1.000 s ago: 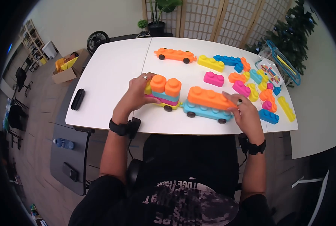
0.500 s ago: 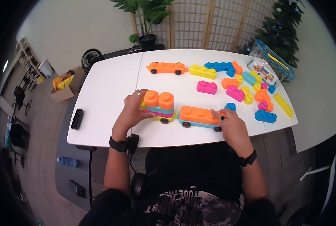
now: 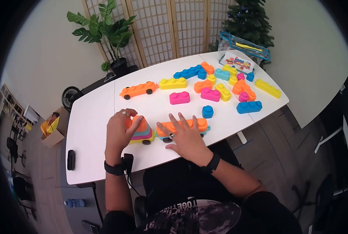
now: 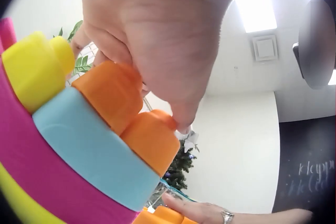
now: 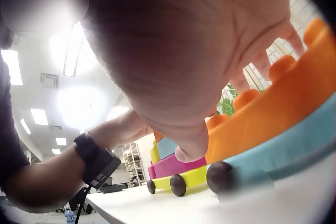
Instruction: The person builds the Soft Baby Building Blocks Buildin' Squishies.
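Observation:
My left hand (image 3: 118, 128) grips the top of a stacked toy train car, thumb and fingers about its orange blocks (image 4: 152, 140). Under them lie a light-blue block (image 4: 89, 145), a magenta block (image 4: 52, 182) and a yellow wheeled base (image 5: 194, 176). A yellow block (image 4: 37, 71) sits beside the orange ones. To the right, my right hand (image 3: 189, 142) spreads its fingers flat across a long orange block (image 5: 283, 87), which sits on a light-blue wheeled base (image 5: 283, 150). The two cars stand end to end, their joint partly behind my right thumb in the right wrist view.
An orange wheeled base (image 3: 139, 90) stands farther back, beside a long yellow block (image 3: 173, 83). Nearer are a small blue block (image 3: 207, 112) and a magenta block (image 3: 180, 98). Several loose blocks cover the right side. A clear bag (image 3: 244, 45) stands behind; a black case (image 3: 71, 160) lies left.
My right hand has moved left from the long orange block's right end to lie across it with fingers spread. My left hand stays at the stack, its thumb now higher. The head view has swung right.

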### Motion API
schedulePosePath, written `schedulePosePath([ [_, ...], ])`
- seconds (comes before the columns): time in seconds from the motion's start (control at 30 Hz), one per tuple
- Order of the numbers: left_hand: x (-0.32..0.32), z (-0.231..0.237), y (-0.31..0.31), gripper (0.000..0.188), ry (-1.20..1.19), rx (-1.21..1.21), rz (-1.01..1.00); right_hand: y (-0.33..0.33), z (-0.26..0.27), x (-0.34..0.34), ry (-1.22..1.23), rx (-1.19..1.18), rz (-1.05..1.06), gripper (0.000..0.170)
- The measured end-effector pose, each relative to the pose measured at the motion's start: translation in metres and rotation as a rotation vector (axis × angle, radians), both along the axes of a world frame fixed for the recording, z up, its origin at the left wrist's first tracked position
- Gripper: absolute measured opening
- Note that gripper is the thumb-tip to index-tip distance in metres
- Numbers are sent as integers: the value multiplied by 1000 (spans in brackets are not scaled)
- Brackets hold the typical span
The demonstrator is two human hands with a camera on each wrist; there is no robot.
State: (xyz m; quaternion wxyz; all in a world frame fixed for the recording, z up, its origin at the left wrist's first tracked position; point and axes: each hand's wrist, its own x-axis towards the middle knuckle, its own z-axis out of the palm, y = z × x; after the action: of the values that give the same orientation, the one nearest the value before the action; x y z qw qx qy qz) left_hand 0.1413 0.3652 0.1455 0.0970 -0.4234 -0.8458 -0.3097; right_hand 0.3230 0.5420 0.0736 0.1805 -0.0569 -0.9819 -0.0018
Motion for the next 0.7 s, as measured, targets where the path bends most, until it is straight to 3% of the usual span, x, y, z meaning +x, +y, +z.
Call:
schedulePosePath([
  [0.3, -8, -30, 13, 31, -15, 177, -12, -1, 1, 5, -89, -58, -25, 96],
  [0.5, -10, -35, 15, 31, -49, 218, -10, 1, 5, 10, 37, -204, 24, 98],
  [0.6, -10, -35, 14, 32, -28, 204, -2, 17, 30, 17, 126, -317, 70, 92],
  [0.7, -6, -32, 13, 35, 97, 109, 35, 67, 54, 24, 124, -210, -45, 79],
])
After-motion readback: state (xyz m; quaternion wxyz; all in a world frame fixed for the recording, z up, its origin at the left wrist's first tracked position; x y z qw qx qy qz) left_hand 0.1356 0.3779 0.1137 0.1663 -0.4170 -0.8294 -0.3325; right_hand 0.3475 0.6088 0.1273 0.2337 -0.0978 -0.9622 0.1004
